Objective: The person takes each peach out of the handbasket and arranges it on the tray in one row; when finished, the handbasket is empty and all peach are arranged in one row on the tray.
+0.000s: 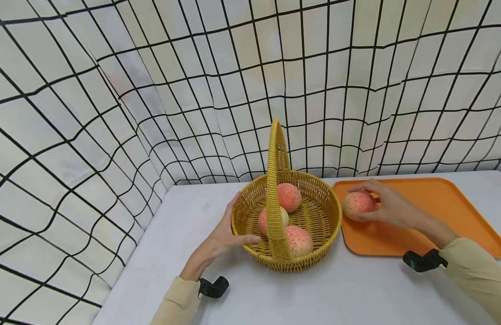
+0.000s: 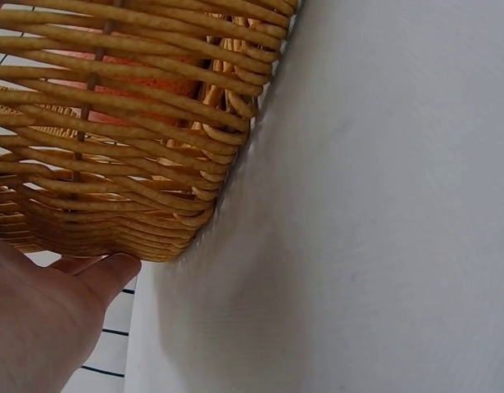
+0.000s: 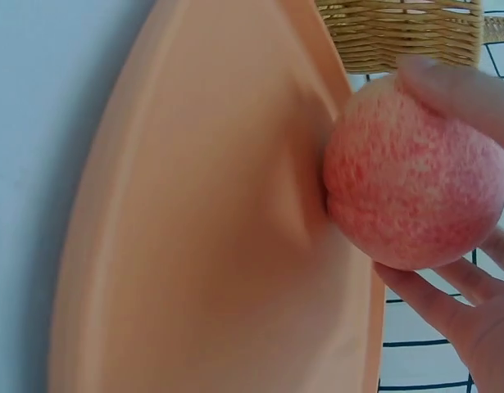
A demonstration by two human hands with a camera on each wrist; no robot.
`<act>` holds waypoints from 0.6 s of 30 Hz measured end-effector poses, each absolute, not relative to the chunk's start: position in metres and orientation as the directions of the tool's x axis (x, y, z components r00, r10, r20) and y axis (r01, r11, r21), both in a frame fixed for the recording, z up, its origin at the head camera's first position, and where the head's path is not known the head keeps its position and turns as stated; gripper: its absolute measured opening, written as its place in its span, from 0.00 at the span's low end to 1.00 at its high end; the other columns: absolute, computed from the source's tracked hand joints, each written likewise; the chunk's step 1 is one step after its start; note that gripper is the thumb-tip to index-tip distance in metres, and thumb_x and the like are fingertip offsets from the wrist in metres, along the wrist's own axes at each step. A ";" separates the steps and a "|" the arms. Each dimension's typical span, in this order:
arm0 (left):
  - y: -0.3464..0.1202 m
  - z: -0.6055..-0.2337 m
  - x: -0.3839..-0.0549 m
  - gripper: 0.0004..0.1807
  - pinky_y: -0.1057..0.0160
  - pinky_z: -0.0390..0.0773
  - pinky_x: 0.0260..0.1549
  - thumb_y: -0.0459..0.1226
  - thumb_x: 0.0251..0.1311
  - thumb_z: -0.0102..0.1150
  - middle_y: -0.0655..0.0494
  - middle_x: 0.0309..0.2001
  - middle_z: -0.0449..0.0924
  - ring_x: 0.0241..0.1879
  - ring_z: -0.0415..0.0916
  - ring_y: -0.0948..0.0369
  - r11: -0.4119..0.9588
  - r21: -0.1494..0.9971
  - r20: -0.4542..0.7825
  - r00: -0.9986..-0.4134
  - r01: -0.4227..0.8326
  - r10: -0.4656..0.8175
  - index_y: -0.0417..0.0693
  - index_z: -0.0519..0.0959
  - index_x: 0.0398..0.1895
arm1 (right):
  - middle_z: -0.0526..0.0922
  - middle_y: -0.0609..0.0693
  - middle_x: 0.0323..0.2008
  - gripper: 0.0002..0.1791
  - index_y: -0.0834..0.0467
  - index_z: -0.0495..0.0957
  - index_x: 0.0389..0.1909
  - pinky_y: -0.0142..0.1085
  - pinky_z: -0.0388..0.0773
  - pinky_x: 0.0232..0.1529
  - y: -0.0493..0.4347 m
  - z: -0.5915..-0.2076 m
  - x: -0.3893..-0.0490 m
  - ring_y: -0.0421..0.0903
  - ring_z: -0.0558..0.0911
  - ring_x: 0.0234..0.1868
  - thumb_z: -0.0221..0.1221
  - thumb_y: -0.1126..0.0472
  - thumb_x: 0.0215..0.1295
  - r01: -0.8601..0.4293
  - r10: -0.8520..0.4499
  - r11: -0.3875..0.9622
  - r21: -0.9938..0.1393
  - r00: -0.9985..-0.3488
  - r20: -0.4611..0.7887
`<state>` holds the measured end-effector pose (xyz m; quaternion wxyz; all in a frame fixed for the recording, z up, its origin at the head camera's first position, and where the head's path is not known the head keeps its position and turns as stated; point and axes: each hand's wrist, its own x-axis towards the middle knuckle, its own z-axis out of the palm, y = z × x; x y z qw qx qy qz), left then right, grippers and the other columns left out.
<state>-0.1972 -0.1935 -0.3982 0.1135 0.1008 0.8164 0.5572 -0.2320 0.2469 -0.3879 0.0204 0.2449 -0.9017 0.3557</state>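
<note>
A yellow-brown wicker basket (image 1: 333, 225) with a tall arched handle stands on the white table, holding three pink-and-cream peaches, one of them the front peach (image 1: 300, 241). My left hand (image 1: 217, 237) rests against the basket's left side, thumb and fingers spread along the wall; in the left wrist view the thumb touches the weave. To the right, my right hand (image 1: 390, 205) holds another peach (image 3: 415, 176) between thumb and fingers, over the left end of an orange tray (image 1: 421, 198). Whether this peach touches the tray, I cannot tell.
The tray lies right beside the basket. A white cloth wall with a black grid (image 1: 315, 90) rises behind the table and on the left. White tabletop (image 1: 299, 298) shows in front of the basket.
</note>
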 end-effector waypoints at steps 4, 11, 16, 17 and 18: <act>-0.193 -0.398 -0.197 0.72 0.38 0.54 0.76 0.50 0.48 0.84 0.46 0.84 0.43 0.80 0.50 0.43 0.356 0.933 -0.070 -0.954 0.041 0.293 0.63 0.37 0.86 | 0.75 0.61 0.63 0.33 0.57 0.79 0.62 0.53 0.81 0.51 0.246 -0.390 -0.235 0.59 0.74 0.60 0.78 0.51 0.57 -0.487 -0.447 0.634 -0.600 -0.865 0.230; -0.194 -0.396 -0.196 0.72 0.37 0.52 0.76 0.51 0.48 0.83 0.46 0.84 0.43 0.81 0.48 0.44 0.367 0.929 -0.061 -0.954 0.053 0.294 0.63 0.38 0.86 | 0.77 0.58 0.61 0.34 0.57 0.79 0.61 0.48 0.82 0.48 0.245 -0.390 -0.234 0.58 0.75 0.58 0.79 0.53 0.56 -0.493 -0.441 0.627 -0.603 -0.863 0.248; -0.194 -0.397 -0.195 0.72 0.38 0.53 0.76 0.51 0.48 0.83 0.47 0.84 0.42 0.81 0.48 0.44 0.361 0.931 -0.059 -0.954 0.053 0.293 0.64 0.38 0.86 | 0.76 0.61 0.63 0.35 0.57 0.79 0.62 0.46 0.82 0.48 0.244 -0.390 -0.234 0.60 0.75 0.58 0.80 0.53 0.56 -0.484 -0.433 0.633 -0.604 -0.868 0.243; -0.194 -0.397 -0.195 0.72 0.38 0.53 0.76 0.51 0.48 0.84 0.47 0.84 0.42 0.81 0.48 0.45 0.360 0.932 -0.061 -0.955 0.050 0.291 0.65 0.38 0.86 | 0.76 0.61 0.63 0.35 0.57 0.79 0.62 0.45 0.82 0.47 0.244 -0.390 -0.234 0.60 0.76 0.58 0.79 0.52 0.56 -0.481 -0.431 0.633 -0.607 -0.870 0.240; -0.194 -0.398 -0.194 0.72 0.38 0.52 0.76 0.51 0.47 0.84 0.48 0.84 0.42 0.81 0.48 0.45 0.363 0.931 -0.064 -0.955 0.047 0.289 0.66 0.38 0.86 | 0.76 0.61 0.63 0.35 0.57 0.79 0.62 0.45 0.83 0.47 0.243 -0.390 -0.234 0.60 0.76 0.58 0.79 0.52 0.56 -0.482 -0.431 0.634 -0.605 -0.870 0.242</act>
